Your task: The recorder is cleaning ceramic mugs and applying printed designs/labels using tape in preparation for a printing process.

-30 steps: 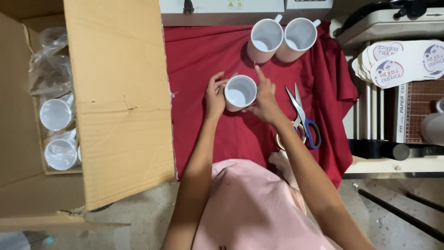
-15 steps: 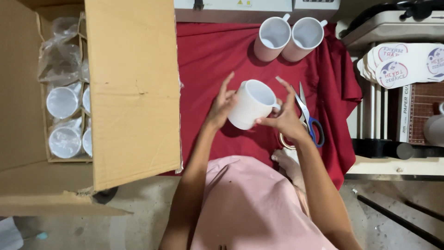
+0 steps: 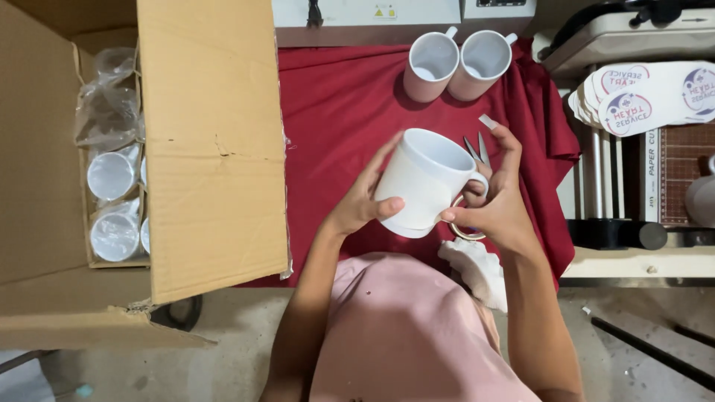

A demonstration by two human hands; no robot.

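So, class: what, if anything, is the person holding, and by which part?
A white mug, lifted and tilted above the red cloth. The left hand grips its side wall; the right hand holds it at the handle.

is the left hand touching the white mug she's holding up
Touching. The head view shows the left hand with its thumb and fingers pressed on the side of the white mug.

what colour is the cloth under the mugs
Deep red, plain with no pattern. The cloth shows best in the head view, spread beneath the two white mugs.
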